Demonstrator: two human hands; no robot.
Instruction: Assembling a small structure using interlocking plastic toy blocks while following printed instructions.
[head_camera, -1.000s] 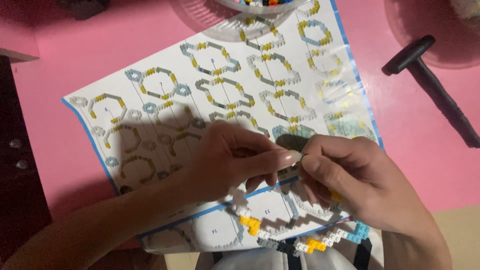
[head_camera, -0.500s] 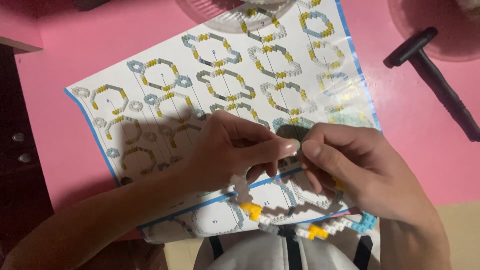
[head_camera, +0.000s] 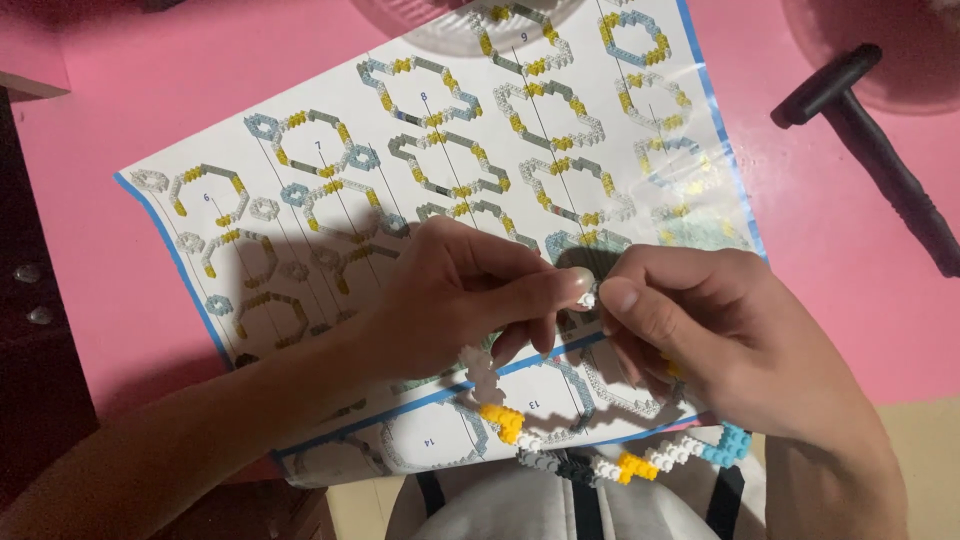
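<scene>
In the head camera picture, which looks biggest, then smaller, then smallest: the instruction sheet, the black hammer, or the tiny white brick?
1. Instruction sheet
2. Black hammer
3. Tiny white brick, pinched between the fingers of both hands

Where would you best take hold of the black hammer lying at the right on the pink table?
Probably by the long handle of the black hammer, coming from above. It lies flat on the pink table, head up-left, handle running down-right, nothing against it. Both the left hand and right hand are busy pinching a tiny white brick.

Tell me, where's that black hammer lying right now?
In the head view the hammer lies on the pink table at the upper right, just right of the instruction sheet and beyond the right hand.
</scene>
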